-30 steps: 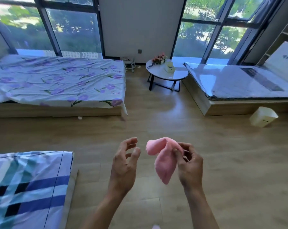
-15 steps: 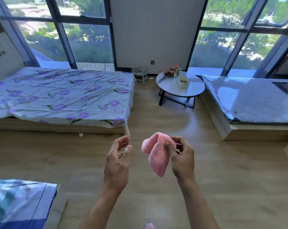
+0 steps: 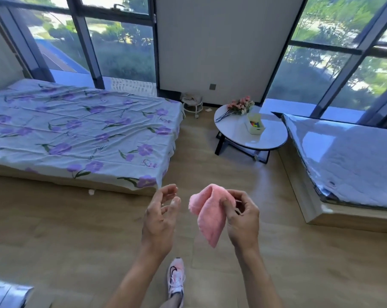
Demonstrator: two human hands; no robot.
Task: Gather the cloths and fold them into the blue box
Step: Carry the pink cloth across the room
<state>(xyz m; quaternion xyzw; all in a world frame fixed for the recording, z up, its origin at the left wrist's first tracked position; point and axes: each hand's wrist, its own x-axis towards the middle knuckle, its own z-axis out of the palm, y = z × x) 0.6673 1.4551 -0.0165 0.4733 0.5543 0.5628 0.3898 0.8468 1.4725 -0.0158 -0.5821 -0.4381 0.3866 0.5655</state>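
Observation:
A small pink cloth [image 3: 208,216] hangs folded over in front of me, pinched at its upper right by my right hand [image 3: 243,216]. My left hand [image 3: 160,216] floats just left of the cloth, fingers apart and curled, holding nothing and not touching it. No blue box shows in this view.
A bed with a purple-flowered sheet [image 3: 81,132] lies at the left. A round white table [image 3: 250,134] with flowers and a small box stands ahead, a plastic-wrapped mattress [image 3: 348,161] at the right. Wooden floor [image 3: 66,241] lies below, with a pink shoe [image 3: 176,277].
The view has tilted up and moved forward; the checked bedding at lower left has almost left the frame, and a pink shoe has come into view. Both hands keep the same pose with the cloth.

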